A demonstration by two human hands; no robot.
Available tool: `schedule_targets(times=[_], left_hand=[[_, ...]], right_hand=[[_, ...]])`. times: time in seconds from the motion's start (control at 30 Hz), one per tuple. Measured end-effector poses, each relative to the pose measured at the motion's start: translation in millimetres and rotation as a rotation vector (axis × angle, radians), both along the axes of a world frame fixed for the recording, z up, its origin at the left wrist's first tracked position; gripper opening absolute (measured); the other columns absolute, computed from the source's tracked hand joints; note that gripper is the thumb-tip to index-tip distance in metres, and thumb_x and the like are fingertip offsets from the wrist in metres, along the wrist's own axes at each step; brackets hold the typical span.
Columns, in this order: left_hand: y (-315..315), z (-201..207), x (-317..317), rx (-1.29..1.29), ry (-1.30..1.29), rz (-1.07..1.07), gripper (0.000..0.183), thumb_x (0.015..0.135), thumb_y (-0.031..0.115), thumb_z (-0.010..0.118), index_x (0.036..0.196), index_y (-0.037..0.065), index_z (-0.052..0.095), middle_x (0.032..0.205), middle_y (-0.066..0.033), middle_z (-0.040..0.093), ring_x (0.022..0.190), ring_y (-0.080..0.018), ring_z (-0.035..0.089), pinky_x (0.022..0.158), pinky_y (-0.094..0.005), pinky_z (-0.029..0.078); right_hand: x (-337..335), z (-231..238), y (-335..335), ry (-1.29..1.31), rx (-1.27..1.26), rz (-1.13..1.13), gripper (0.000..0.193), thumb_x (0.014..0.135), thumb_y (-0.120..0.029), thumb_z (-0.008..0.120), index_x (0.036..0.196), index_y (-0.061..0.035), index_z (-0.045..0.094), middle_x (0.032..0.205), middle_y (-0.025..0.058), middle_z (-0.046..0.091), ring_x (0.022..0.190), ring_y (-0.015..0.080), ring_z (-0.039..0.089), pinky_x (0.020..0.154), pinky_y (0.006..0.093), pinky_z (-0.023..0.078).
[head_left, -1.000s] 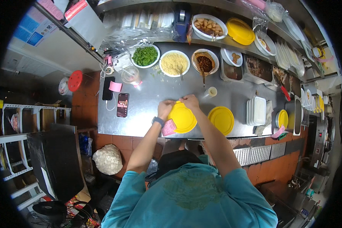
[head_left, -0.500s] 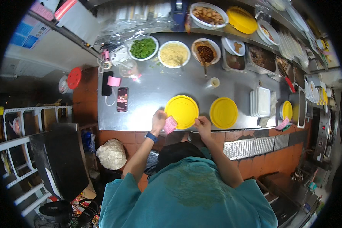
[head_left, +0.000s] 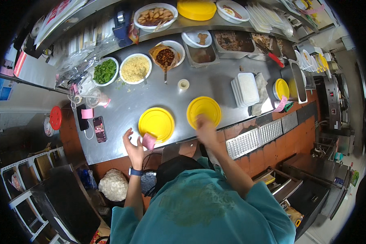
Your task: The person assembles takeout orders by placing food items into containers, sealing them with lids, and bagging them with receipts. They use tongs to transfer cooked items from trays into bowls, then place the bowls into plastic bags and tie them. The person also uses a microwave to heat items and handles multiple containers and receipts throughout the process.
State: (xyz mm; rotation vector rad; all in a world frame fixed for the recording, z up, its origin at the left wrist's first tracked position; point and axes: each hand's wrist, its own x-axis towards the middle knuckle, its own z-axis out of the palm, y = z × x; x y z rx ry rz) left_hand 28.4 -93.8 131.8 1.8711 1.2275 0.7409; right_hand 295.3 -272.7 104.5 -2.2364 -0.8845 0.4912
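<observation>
Two round yellow lids sit near the front edge of the steel table. My left hand (head_left: pixel 133 149), its fingers spread and nothing in them, is just left of the left yellow lid (head_left: pixel 156 122). A pink paper slip (head_left: pixel 149 141) is at that lid's near edge, beside my left thumb. My right hand (head_left: pixel 206 130) reaches over the near part of the right yellow lid (head_left: pixel 203 106). Motion smears its fingers, so their grip is unclear. What lies under the lids is hidden.
Behind are bowls of chopped greens (head_left: pixel 105 71), a pale crumbly food (head_left: pixel 134 68) and dark red sauce (head_left: pixel 165 57). A tape roll (head_left: pixel 183 84) stands mid-table. White containers (head_left: pixel 247 89) are stacked at right; a phone (head_left: pixel 99 129) lies at left. A shelf (head_left: pixel 183 25) runs above the back.
The view has swung right, so the table appears shifted left. My left hand has come away from the left lid and slip, fingers spreading. My right hand has moved from that lid to the right one.
</observation>
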Motion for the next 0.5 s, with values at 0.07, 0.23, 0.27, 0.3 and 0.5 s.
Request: schedule_targets(times=[0.07,0.23,0.27,0.3,0.5], left_hand=[[-12.4,22.7,50.6,-0.051,-0.282,-0.092,0.026,0.089,-0.005,0.055,0.114,-0.003,0.063,0.114,-0.0159,0.063,0.109,-0.0286,0.061,0.097,-0.039,0.048],[-39.7,-23.3,230.4,0.099,0.158,-0.253,0.027,0.096,0.022,0.056,0.108,0.004,0.072,0.107,-0.0222,0.069,0.103,-0.0432,0.062,0.094,-0.0463,0.049],[-40.6,-42.4,249.2,-0.074,0.198,-0.237,0.028,0.095,0.024,0.059,0.107,0.003,0.072,0.103,-0.0216,0.071,0.099,-0.0419,0.065,0.091,-0.0449,0.051],[-33.7,-61.0,260.3,-0.288,0.302,-0.217,0.03,0.094,0.027,0.061,0.106,0.002,0.073,0.099,-0.021,0.073,0.095,-0.0407,0.068,0.087,-0.0435,0.052],[-23.1,-124.4,231.7,-0.566,-0.05,-0.094,0.033,0.093,0.029,0.068,0.105,-0.001,0.074,0.097,-0.0118,0.075,0.091,-0.0218,0.069,0.084,-0.0336,0.053]], right_hand=[[71.4,-0.9,-8.6,-0.419,0.156,-0.195,0.022,0.088,-0.015,0.066,0.107,-0.0048,0.067,0.091,0.0163,0.07,0.078,0.0408,0.064,0.074,0.0489,0.052],[152.2,-47.4,22.1,0.491,0.014,-0.232,0.032,0.082,-0.03,0.08,0.096,-0.0012,0.075,0.086,0.0117,0.074,0.079,0.019,0.069,0.073,0.0332,0.054],[158.7,-54.9,35.1,0.568,-0.074,-0.249,0.03,0.079,-0.027,0.083,0.093,-0.0009,0.076,0.084,0.0085,0.074,0.077,0.014,0.068,0.071,0.0309,0.054],[162.9,-59.0,44.0,0.638,-0.077,-0.231,0.03,0.077,-0.025,0.084,0.094,-0.0011,0.076,0.084,0.0058,0.074,0.078,0.0149,0.067,0.072,0.0307,0.054],[161.2,-52.8,-1.3,0.24,-0.206,0.141,0.066,0.097,-0.057,0.05,0.123,0.0016,0.062,0.12,0.0245,0.066,0.112,0.0406,0.062,0.096,0.0469,0.049]])
